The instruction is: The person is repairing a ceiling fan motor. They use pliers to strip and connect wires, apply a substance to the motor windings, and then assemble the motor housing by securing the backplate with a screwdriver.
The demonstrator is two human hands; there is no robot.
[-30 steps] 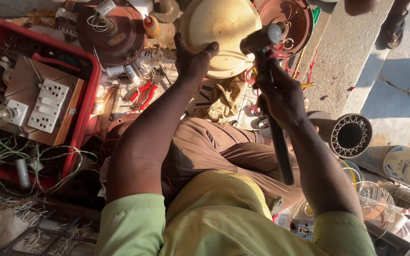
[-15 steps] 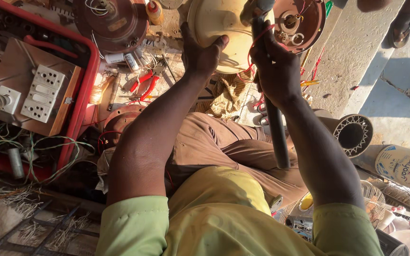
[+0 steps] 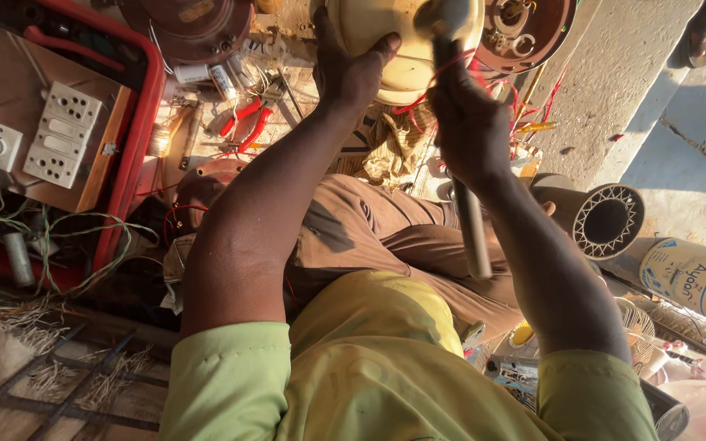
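A seated worker steadied a cream motor housing [image 3: 394, 41] with the left hand [image 3: 351, 69] while the right hand [image 3: 467, 122] held a hammer [image 3: 459, 147] against it.

The left hand lay spread and pressed flat on the housing's side, apparently to keep the rounded shell from rolling under the tool. The right hand was closed tight round the hammer's shaft near the head, which met the housing just above the knuckles; the handle ran back along the forearm, a choked-up grip that suggested short, controlled taps. Red wires [image 3: 451, 77] trailed past the right hand. Red-handled pliers [image 3: 247, 122] lay just left of the left wrist, within easy reach, and a red tray [image 3: 136, 139] with a switch board [image 3: 63, 139] sat farther left.
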